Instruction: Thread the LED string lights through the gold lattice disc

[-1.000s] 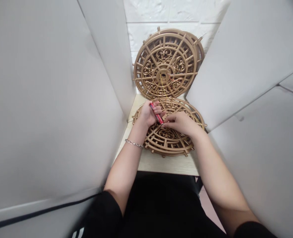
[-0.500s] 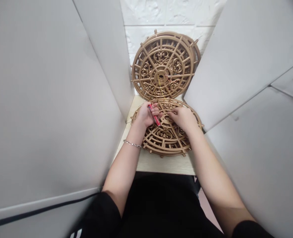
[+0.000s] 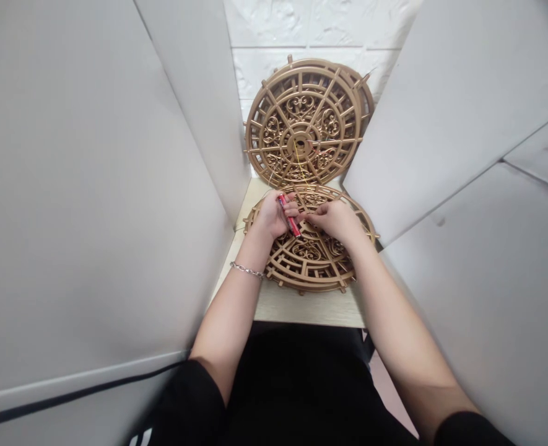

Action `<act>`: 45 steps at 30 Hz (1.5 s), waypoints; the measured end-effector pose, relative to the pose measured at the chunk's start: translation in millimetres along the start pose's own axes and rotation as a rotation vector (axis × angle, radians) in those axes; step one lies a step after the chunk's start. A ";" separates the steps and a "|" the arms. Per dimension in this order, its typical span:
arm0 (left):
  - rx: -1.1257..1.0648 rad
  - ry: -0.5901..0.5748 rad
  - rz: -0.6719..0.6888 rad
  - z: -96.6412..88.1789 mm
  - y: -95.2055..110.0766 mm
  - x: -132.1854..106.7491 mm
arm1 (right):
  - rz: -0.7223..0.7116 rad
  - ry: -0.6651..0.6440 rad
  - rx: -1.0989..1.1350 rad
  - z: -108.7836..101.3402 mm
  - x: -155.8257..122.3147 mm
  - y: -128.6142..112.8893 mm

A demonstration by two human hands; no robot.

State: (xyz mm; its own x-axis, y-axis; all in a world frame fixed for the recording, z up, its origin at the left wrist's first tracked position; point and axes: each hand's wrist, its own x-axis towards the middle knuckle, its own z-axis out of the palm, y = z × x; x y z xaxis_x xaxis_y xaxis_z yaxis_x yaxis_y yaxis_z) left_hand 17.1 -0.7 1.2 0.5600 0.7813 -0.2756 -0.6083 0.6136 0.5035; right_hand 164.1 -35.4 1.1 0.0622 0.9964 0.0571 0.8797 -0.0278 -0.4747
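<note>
A round gold lattice disc [image 3: 308, 263] lies flat on the small wooden table [image 3: 301, 306]. Over its centre, my left hand [image 3: 271, 215] is closed round a slim red tool [image 3: 289, 217] that slants down to the right. My right hand [image 3: 336, 220] is beside it, fingers pinched together at the tool's lower end, and what they pinch is too small to make out. A thin yellow wire [image 3: 300, 168] runs from the hands up to a second gold disc [image 3: 304, 124] leaning upright against the white wall. A silver bracelet [image 3: 247, 270] is on my left wrist.
Tall white panels [image 3: 92, 186] close in the table on the left, and others [image 3: 450, 124] on the right, leaving a narrow gap. A third gold disc shows behind the upright one. My black-clothed lap [image 3: 301, 384] is below the table's near edge.
My right hand has slid a little to the left and back toward the red tool. The view has shifted slightly. My left hand keeps its hold on the tool.
</note>
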 end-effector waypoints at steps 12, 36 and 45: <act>-0.009 -0.050 0.003 -9.5 0.9 4.7 | 0.140 0.391 0.656 2.6 11.1 25.5; -0.202 -0.019 0.005 -6.0 0.9 4.9 | -0.306 -0.155 0.753 -11.7 -18.0 -4.8; -0.206 -0.030 -0.006 -6.4 0.7 3.7 | -0.299 -0.321 0.361 -12.2 -23.3 -10.4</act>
State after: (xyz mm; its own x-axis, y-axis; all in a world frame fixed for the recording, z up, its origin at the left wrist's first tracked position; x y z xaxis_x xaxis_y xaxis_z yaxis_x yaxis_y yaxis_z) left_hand 15.2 3.3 -4.6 0.5787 0.7756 -0.2523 -0.7053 0.6312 0.3228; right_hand 159.2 -59.3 15.4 -0.3606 0.9327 -0.0081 0.6169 0.2320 -0.7521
